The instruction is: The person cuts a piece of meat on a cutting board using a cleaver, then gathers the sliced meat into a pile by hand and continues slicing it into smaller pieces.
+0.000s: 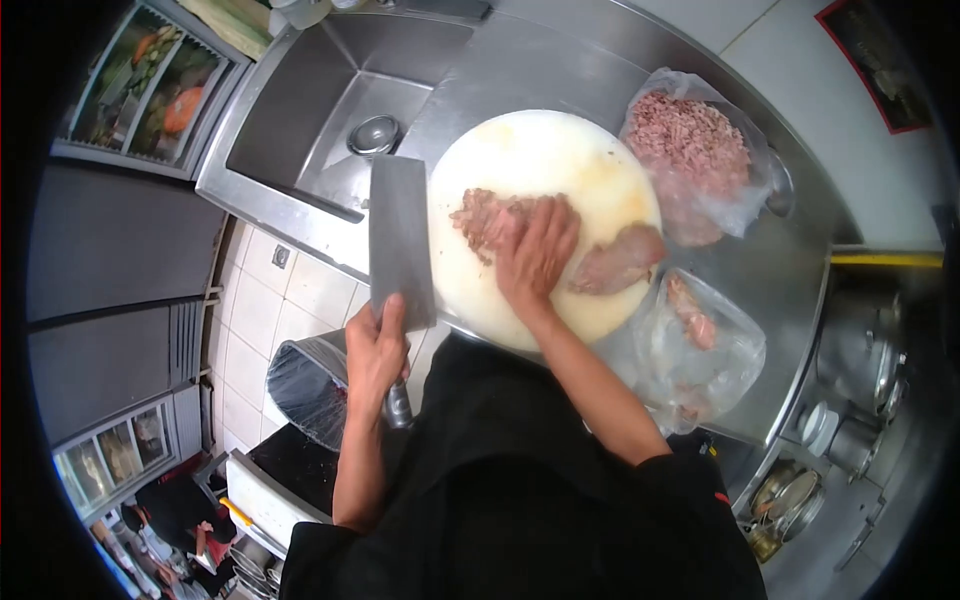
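Note:
My left hand (376, 348) is wrapped round the handle of a cleaver (402, 240), whose broad blade points away from me beside the chopping board's left edge. On the round white chopping board (520, 140), my right hand (540, 248) presses its fingers over a pile of partly chopped raw meat (483, 220). Some of that meat is hidden under the fingers. A whole slab of raw meat (620, 262) lies on the board, right of my right hand.
A plastic bag of chopped meat (692, 140) sits behind the board at right. Nearer is a clear bag (735, 345) with pieces of meat. A sink (330, 150) lies at left, above a lined bin (305, 395). Another person (180, 515) is at lower left.

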`<move>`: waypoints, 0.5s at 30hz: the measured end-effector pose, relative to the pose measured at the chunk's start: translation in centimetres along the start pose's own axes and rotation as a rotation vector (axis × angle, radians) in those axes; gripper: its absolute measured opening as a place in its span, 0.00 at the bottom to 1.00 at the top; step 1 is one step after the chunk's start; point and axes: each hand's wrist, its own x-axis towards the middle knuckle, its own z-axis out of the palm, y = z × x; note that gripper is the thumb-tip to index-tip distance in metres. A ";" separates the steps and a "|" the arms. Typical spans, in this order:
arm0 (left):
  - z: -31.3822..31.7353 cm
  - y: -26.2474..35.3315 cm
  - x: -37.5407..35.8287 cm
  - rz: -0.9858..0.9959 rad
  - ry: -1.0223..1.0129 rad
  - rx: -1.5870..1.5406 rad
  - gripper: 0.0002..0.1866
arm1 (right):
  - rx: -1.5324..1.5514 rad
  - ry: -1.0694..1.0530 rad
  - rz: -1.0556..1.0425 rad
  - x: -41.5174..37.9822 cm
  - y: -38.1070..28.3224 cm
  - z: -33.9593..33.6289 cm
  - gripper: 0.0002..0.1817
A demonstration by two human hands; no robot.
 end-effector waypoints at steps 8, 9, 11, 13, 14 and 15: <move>0.2 -0.1 1.0 0.010 -0.087 0.052 0.23 | 0.181 0.024 0.071 1.2 -3.4 1.0 0.42; 0.4 0.2 1.1 0.020 -0.094 0.064 0.23 | 0.181 -0.006 0.050 1.4 -3.2 -0.2 0.42; 0.7 0.6 1.1 0.034 -0.115 0.064 0.23 | 0.220 -0.049 -0.027 1.8 -2.3 -3.2 0.39; 0.9 0.8 0.9 0.044 -0.129 0.083 0.23 | 0.303 -0.073 -0.142 2.3 0.3 -7.0 0.36; 1.0 1.0 0.7 0.051 -0.135 0.103 0.23 | 0.255 0.007 -0.206 2.7 2.2 -8.6 0.30; 1.1 1.2 0.5 0.059 -0.141 0.121 0.23 | 0.109 0.034 -0.263 3.1 4.7 -10.3 0.27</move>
